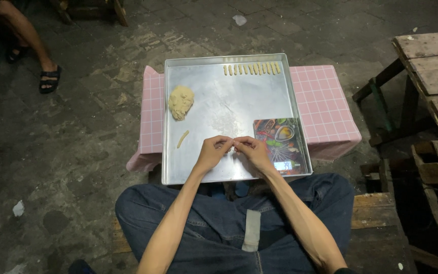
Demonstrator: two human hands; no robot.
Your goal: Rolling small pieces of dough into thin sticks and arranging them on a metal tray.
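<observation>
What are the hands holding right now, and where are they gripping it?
The left hand and right hand meet fingertip to fingertip over the metal tray, pinching something small between them; too hidden to tell what.

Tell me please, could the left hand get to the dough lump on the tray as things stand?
Probably yes. The left hand is over the tray, and bare metal lies between it and the dough lump; only a small dough stick lies off to the side.

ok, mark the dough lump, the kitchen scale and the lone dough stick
dough lump [181,101], head view, middle of the mound
kitchen scale [279,144], head view, patterned top
lone dough stick [182,138], head view, mid-length
</observation>
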